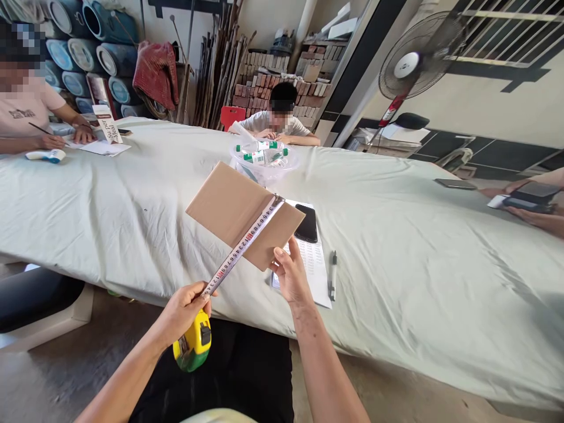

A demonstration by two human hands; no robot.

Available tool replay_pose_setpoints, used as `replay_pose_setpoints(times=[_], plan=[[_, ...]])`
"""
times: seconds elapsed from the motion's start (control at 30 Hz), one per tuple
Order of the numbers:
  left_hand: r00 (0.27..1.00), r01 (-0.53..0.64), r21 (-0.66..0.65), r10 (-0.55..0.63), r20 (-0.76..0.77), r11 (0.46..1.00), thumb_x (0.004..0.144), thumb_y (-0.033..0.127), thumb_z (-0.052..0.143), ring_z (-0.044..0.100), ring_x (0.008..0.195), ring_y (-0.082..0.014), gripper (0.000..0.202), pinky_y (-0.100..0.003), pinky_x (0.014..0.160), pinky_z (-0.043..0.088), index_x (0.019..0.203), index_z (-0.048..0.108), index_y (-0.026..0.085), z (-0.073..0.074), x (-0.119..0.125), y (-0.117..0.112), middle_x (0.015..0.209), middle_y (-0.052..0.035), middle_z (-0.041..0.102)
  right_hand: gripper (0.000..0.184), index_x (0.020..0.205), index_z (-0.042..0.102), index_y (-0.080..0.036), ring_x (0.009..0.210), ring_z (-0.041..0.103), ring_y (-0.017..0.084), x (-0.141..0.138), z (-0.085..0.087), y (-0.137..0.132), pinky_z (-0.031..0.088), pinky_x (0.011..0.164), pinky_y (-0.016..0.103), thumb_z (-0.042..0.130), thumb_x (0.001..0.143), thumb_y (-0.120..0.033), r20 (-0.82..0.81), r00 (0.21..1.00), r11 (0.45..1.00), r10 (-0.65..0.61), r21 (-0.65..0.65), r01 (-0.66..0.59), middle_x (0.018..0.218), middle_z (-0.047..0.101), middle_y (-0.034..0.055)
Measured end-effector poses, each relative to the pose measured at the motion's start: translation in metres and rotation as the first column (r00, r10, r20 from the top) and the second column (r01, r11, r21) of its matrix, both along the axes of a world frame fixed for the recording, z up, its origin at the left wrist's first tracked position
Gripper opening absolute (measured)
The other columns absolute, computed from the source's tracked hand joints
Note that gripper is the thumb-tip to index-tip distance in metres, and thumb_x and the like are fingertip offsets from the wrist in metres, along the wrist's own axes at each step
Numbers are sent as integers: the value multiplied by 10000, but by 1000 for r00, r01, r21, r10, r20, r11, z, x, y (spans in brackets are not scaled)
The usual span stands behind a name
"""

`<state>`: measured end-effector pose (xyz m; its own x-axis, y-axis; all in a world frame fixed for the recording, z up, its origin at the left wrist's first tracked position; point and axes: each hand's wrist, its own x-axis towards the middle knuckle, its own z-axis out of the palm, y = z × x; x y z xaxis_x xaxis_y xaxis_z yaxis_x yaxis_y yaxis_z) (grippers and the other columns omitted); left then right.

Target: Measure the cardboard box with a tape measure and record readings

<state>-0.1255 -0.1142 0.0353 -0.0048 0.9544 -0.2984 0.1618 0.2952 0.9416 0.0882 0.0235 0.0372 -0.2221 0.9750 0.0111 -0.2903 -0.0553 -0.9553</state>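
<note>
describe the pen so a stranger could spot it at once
On the long cloth-draped table, find the printed sheet under the black phone. The pen lies on the cloth just right of that sheet, the only slim black-and-silver stick there.

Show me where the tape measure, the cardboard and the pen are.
tape measure [196, 343], head view, on its yellow case.
cardboard [227, 205], head view, on its bare brown face.
pen [333, 276], head view, on the middle of its barrel.

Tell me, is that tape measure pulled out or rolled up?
Pulled out: its blade runs from the yellow case in the left hand across the cardboard to its far edge.
</note>
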Motion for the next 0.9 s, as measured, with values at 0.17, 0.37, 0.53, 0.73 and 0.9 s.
replay_pose_setpoints(times=[0.17,0.37,0.53,0.73,0.9], plan=[[990,-34,-32,38,139,999,890,328,492,492,602,-130,242,-263,602,382,988,600,135,-5,-2,1,657,-3,580,1006,1491,150,-356,1156,564,256,-14,-18,22,530,896,440,757,690,-403,136,983,970,-122,228,88,1308,551,87],[947,20,-76,6,320,997,853,333,574,532,655,-139,220,-249,611,398,967,612,148,-3,5,14,659,-1,582,1022,1491,204,-301,1336,396,314,-18,-50,40,476,993,495,777,663,-477,509,770,828,-384,559,43,1482,347,134],[914,86,-112,-33,405,990,821,317,623,540,617,-131,215,-238,575,409,954,617,148,-2,21,36,651,0,599,340,1226,590,-246,1170,563,251,41,-49,50,466,1006,432,480,925,-360,612,569,731,-550,682,-27,1233,600,106],[772,226,-130,-96,628,965,778,218,663,581,596,-126,193,-223,580,426,948,612,141,-9,57,75,618,-4,618,514,1290,576,-255,953,593,235,154,-50,67,483,788,346,339,883,-48,816,-48,813,-576,566,-136,1097,615,114],[670,371,-184,-124,732,910,734,135,655,595,566,-155,301,-260,576,454,1030,600,120,-16,87,118,595,-21,619,497,1199,645,-327,898,560,225,198,-61,59,430,734,312,411,861,-47,855,-126,831,-503,439,-341,1022,640,78]])
